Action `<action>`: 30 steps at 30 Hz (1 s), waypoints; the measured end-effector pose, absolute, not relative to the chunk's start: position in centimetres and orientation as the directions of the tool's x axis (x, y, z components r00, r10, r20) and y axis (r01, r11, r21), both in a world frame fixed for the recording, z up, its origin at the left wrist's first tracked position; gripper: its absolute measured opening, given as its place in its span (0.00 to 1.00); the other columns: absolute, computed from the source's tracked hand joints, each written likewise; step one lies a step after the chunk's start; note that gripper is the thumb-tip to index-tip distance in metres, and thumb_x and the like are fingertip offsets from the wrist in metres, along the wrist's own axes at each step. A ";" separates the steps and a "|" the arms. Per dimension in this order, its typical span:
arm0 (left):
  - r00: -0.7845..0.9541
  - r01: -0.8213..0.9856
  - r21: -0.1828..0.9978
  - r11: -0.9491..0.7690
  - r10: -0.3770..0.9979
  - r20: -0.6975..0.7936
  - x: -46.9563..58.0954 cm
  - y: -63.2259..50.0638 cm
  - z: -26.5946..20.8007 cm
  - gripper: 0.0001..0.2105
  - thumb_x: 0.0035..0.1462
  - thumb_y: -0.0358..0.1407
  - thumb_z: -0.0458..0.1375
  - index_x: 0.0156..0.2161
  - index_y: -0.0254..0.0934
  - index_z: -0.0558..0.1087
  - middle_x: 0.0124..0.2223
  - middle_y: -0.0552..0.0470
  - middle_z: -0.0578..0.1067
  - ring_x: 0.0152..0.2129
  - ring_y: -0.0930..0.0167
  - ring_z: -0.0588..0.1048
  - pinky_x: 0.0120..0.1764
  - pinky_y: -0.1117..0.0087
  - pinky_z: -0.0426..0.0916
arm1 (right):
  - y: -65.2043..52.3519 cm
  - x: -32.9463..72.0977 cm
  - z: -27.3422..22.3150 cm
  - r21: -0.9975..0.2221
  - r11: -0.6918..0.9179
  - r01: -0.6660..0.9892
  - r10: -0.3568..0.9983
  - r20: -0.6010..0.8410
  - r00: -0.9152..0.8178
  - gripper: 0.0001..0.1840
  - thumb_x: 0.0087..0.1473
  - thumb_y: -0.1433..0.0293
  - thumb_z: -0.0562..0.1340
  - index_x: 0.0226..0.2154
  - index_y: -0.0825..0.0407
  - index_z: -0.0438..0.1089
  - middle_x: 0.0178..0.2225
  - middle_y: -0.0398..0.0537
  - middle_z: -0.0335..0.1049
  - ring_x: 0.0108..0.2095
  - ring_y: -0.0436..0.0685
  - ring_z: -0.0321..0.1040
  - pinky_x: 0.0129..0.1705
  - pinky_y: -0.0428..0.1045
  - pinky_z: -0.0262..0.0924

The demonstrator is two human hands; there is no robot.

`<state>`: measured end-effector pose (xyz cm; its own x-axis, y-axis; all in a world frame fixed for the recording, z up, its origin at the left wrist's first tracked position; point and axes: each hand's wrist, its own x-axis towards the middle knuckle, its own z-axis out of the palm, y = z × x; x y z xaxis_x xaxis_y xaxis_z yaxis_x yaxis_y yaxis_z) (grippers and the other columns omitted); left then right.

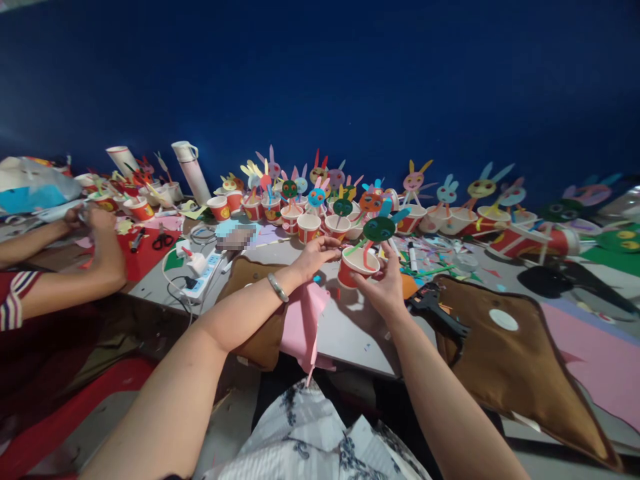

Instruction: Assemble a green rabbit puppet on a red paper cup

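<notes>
Co-worker's hands (pixel 95 217) at the table's (pixel 350 333) left end. Left hand (pixel 316 257) touches the cup's (pixel 356 265) rim, fingers loosely curled; right hand (pixel 384 283) clasps the cup near the front edge. Green rabbit (pixel 379 229) stands in it.

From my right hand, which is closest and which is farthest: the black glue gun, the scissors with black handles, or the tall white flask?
Measured from the right hand in the head view:
1. Black glue gun, just to its right on the table.
2. Scissors, far over to the left, on the red sheet.
3. White flask, standing at the back left near the blue wall; only a little farther than the scissors.
</notes>
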<state>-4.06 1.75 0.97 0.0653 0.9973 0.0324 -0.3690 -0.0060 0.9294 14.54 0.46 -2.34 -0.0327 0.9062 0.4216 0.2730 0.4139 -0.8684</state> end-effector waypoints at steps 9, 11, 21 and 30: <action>0.062 -0.360 0.933 -0.002 0.998 0.027 -4.1 1.7 1.1 0.14 0.43 0.28 0.67 0.37 0.33 0.72 0.30 0.55 0.76 0.28 0.76 0.73 0.38 0.70 0.64 | 0.5 14.6 -2.4 -0.869 0.405 0.284 0.910 0.415 -0.028 0.57 0.41 0.59 0.73 0.68 0.50 0.48 0.49 0.58 0.72 0.46 0.67 0.73 0.46 0.62 0.68; 0.062 -0.359 0.933 -0.003 0.998 0.027 -4.1 1.7 1.1 0.14 0.43 0.28 0.67 0.37 0.33 0.72 0.30 0.55 0.76 0.28 0.76 0.73 0.38 0.70 0.64 | 0.5 14.6 -2.4 -0.865 0.407 0.294 0.908 0.419 -0.024 0.56 0.40 0.59 0.73 0.67 0.50 0.49 0.49 0.58 0.72 0.46 0.67 0.73 0.47 0.62 0.68; 0.070 -0.351 0.936 -0.003 0.997 0.029 -4.2 1.7 1.0 0.14 0.43 0.29 0.68 0.37 0.33 0.72 0.29 0.55 0.75 0.28 0.75 0.73 0.38 0.69 0.64 | 0.6 14.7 -2.5 -0.848 0.435 0.302 0.895 0.443 -0.044 0.55 0.43 0.59 0.72 0.68 0.50 0.48 0.49 0.58 0.72 0.48 0.68 0.73 0.45 0.61 0.68; 0.064 -0.347 0.938 -0.008 0.997 0.032 -4.2 1.8 1.0 0.13 0.44 0.28 0.67 0.37 0.33 0.72 0.30 0.55 0.76 0.28 0.76 0.73 0.37 0.70 0.64 | 0.2 14.5 -1.8 -0.858 0.411 0.307 0.907 0.420 -0.040 0.54 0.42 0.60 0.72 0.67 0.51 0.50 0.48 0.58 0.72 0.47 0.67 0.73 0.46 0.61 0.68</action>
